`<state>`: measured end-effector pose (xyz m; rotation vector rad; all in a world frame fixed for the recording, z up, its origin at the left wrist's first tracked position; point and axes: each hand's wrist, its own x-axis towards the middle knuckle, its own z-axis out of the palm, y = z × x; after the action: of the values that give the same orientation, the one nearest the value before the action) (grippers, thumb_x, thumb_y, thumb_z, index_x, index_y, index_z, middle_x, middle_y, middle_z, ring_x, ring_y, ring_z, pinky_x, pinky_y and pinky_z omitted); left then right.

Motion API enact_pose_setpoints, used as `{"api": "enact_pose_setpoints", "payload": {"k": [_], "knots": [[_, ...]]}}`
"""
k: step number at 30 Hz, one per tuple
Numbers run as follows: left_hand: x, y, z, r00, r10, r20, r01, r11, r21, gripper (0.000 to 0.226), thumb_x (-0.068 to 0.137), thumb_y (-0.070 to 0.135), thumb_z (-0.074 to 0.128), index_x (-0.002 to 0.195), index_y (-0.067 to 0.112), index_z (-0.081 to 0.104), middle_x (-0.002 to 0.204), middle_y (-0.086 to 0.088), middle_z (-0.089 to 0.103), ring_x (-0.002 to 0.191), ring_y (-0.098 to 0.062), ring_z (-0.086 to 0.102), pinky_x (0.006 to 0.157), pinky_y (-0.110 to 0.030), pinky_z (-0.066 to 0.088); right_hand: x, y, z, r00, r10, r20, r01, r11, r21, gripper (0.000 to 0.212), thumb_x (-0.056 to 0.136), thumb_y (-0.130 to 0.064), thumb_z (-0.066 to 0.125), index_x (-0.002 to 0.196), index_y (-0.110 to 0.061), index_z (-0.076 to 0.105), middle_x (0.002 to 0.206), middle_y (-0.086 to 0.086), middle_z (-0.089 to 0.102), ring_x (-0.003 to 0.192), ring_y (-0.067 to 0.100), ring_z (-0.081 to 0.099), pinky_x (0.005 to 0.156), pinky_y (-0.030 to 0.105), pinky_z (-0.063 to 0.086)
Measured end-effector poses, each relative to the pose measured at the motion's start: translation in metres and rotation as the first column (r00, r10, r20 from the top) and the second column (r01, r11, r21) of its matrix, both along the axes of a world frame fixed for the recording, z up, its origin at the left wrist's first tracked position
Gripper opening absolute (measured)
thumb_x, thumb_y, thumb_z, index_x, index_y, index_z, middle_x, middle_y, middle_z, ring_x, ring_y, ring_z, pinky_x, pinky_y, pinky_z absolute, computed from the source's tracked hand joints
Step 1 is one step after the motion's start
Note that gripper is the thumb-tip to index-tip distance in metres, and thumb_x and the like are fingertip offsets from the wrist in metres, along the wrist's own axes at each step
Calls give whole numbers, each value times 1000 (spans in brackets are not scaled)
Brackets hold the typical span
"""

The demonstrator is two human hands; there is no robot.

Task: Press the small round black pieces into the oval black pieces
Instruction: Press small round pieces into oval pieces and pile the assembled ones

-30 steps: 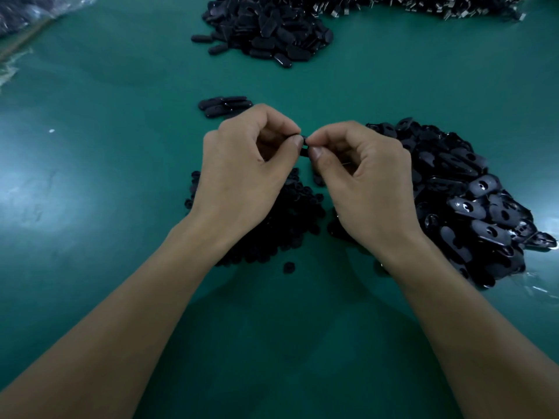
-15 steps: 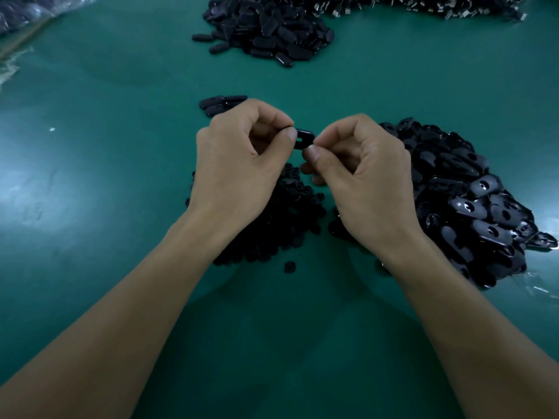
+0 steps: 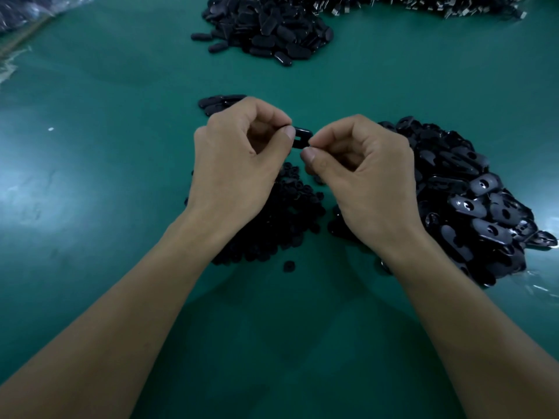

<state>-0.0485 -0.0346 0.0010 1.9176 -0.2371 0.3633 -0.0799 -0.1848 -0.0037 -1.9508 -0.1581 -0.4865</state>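
While the left hand (image 3: pixel 239 164) pinched an oval (image 3: pixel 302 137) between thumb and forefinger, the right hand (image 3: pixel 369 182) nipped its other end with curled fingers. Whether one of the rounds (image 3: pixel 272 225) sat under those fingertips could not be told. A skewed push could have flicked the oval out of both pinches and down into the heap below.

We see dim, dark picture with bluish look. Pale shine sits on green table (image 3: pixel 90 152) at left side. Soft dark shadow lies on table at bottom middle. We spot small bright glints on right pile of oval pieces (image 3: pixel 472 207). Far corners look bent and bit fuzzy. Middle looks sharp.
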Motion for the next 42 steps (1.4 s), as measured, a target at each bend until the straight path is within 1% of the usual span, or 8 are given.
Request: {"api": "enact_pose_setpoints", "payload": {"k": [4,8,13,19,24,28,36,42], "knots": [[0,-1,-1,999,-40,-3,40,999,10,11,89,22,70,85,32,69,77,10,72,76,-14,72,75,-43,62,0,0,1,1000,3,31,-2,1000,-28,18,92,-9,69,99,-25,74,83,-20,70,79,0,70,76,19,56],[0,-1,-1,996,-85,-16,85,996,24,10,88,22,71,85,32,70,77,9,73,74,-13,72,74,-43,62,0,1,1,999,-20,38,22,999,-45,18,93,-8,67,96,-24,72,83,-17,69,76,3,67,72,15,51],[0,-2,-1,991,-129,-42,129,992,7,8,87,25,70,83,32,70,76,9,74,74,-16,72,74,-46,62,-1,0,3,999,-28,45,31,997,-67,16,93,-9,67,97,-24,72,85,-15,71,79,7,68,73,19,54],[0,-4,-1,987,-152,-44,154,987,45,16,89,22,67,81,36,67,73,15,71,69,-10,71,73,-34,60,0,0,2,997,-71,18,72,995,-68,22,88,-14,74,92,-32,61,81,-12,69,78,5,69,73,21,56],[-1,-3,-1,989,-146,-29,148,983,105,22,94,17,68,85,37,65,77,17,69,77,-4,69,78,-30,57,-1,2,1,995,-91,39,94,992,-81,15,88,-12,73,86,-26,68,77,-17,69,73,3,69,71,23,58],[-2,-3,1,988,-155,-14,156,984,82,21,95,15,67,86,34,64,81,10,72,78,-10,71,80,-35,60,-2,2,2,992,-110,63,115,991,-74,16,89,-10,71,89,-26,70,77,-19,69,72,1,69,68,19,57],[-4,-2,0,992,-102,72,92,986,136,18,90,13,72,94,30,69,80,20,70,75,4,69,73,-13,54,-2,3,2,996,-81,44,83,994,-66,20,89,-9,72,88,-29,67,75,-15,70,71,5,70,68,30,60],[-3,-2,-3,990,-113,79,93,971,219,19,87,12,74,102,24,74,78,25,66,75,10,66,72,-4,48,-2,1,2,996,-88,-2,88,991,-101,36,88,-11,74,87,-36,47,77,-8,69,73,8,69,69,34,58]]}}
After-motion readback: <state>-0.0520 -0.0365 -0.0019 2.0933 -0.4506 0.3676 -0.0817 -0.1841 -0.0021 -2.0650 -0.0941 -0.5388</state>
